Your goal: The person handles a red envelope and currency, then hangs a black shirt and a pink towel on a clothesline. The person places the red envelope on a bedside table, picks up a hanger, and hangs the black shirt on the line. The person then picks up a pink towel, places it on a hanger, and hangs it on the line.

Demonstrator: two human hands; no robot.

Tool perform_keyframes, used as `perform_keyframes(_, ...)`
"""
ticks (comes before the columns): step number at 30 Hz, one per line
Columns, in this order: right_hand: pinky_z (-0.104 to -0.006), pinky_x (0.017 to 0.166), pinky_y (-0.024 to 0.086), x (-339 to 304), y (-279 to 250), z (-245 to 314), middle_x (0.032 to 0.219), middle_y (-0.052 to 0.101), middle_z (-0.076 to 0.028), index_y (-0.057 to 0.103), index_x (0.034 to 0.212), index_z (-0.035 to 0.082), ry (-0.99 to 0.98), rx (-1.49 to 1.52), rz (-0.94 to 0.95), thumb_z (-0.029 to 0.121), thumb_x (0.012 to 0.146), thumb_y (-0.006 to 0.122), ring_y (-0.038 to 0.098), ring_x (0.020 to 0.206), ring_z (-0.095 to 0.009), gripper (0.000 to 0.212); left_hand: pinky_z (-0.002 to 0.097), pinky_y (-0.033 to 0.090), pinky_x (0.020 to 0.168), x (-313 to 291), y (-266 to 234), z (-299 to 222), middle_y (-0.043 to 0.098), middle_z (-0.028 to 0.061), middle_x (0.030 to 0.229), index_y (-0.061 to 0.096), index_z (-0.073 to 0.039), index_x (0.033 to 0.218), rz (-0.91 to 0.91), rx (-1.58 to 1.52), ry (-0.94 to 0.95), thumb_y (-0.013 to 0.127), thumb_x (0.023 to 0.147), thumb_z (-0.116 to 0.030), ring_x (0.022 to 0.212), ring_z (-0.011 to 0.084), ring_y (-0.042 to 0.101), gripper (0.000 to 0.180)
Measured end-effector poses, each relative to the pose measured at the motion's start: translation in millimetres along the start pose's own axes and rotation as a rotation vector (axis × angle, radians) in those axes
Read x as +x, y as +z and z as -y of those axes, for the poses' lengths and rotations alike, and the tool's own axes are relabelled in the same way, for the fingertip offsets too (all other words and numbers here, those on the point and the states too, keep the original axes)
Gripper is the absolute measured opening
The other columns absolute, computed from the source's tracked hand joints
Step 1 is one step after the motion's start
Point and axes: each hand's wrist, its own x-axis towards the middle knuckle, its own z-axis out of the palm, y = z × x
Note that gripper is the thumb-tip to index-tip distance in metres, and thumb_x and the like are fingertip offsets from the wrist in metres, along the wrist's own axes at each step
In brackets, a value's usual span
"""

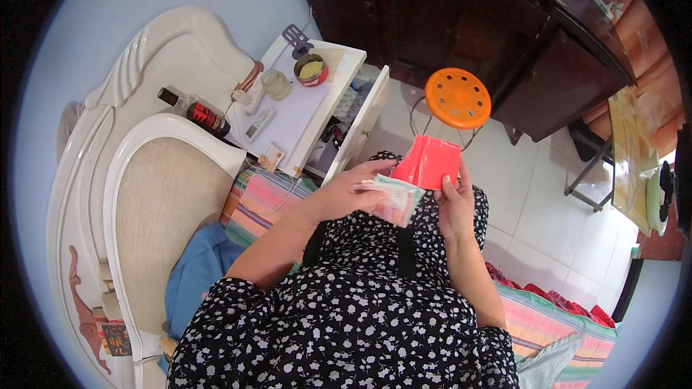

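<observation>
A small stack of banknotes (pixel 395 205) is in my left hand (pixel 342 191), whose fingers and thumb are closed on its left side. Its edges fan slightly, and the individual notes are hard to tell apart. Above my lap, my right hand (pixel 455 209) grips the lower right corner of a red paper envelope (pixel 432 162) between thumb and fingers. The envelope has a crease down it and is held just beyond the notes. My left fingertips reach close to its left edge; whether they touch it I cannot tell.
Left of me is a white nightstand (pixel 328 108) with its drawer (pixel 364 126) pulled out. On it are a calculator (pixel 261 124), a glass jar (pixel 276 84), a round tin (pixel 311 70), a slotted spatula (pixel 297 39) and another banknote (pixel 271 157). An orange stool (pixel 458 97) stands ahead.
</observation>
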Motion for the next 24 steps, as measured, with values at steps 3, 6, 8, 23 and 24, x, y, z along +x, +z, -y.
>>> perform_keyframes(3,-0.0227,0.073,0.051,-1,2,-3,0.105,0.062,-0.004,0.047,0.126,0.008,0.02,-0.036,0.007,0.004,0.091,0.054,0.061,0.088,-0.011,0.036,0.0307,0.047,0.091,11,7,16,0.049,0.0111,0.131,0.059,-0.002,0.118,-0.147,0.475,0.294,0.055,0.088,-0.007,0.114,0.0204,0.054,0.03)
perform_keyframes(6,-0.0273,0.08,0.052,-6,-1,-3,0.108,0.062,-0.006,0.051,0.12,0.006,0.041,-0.031,0.074,0.001,0.09,0.053,0.061,0.095,-0.014,0.03,0.0332,0.049,0.087,16,21,11,0.057,0.0086,0.121,0.063,-0.002,0.11,-0.288,0.677,0.365,0.058,0.085,-0.005,0.105,0.0244,0.059,0.026)
perform_keyframes(8,-0.0282,0.082,0.053,-14,1,0,0.106,0.063,-0.006,0.053,0.118,0.003,0.039,-0.026,0.13,-0.001,0.089,0.053,0.062,0.095,-0.016,0.029,0.0334,0.05,0.087,19,20,15,0.059,0.007,0.119,0.063,-0.003,0.11,-0.353,0.887,0.468,0.059,0.082,-0.001,0.106,0.0238,0.058,0.028)
perform_keyframes(23,-0.0264,0.084,0.048,-18,-47,15,0.112,0.062,-0.008,0.061,0.084,0.004,0.083,-0.733,0.53,-0.01,0.079,0.06,0.059,0.093,-0.011,0.015,0.0388,0.039,0.101,17,4,7,0.047,0.0104,0.136,0.065,-0.008,0.11,0.142,0.869,0.471,0.061,0.074,0.003,0.123,0.0296,0.046,0.038)
perform_keyframes(24,-0.0264,0.084,0.048,-17,-48,16,0.115,0.061,-0.009,0.061,0.087,0.004,0.05,-0.69,0.607,-0.01,0.079,0.06,0.06,0.093,-0.011,0.016,0.04,0.038,0.103,17,3,7,0.047,0.0107,0.136,0.065,-0.008,0.11,0.194,0.898,0.513,0.061,0.074,0.003,0.123,0.0297,0.046,0.037)
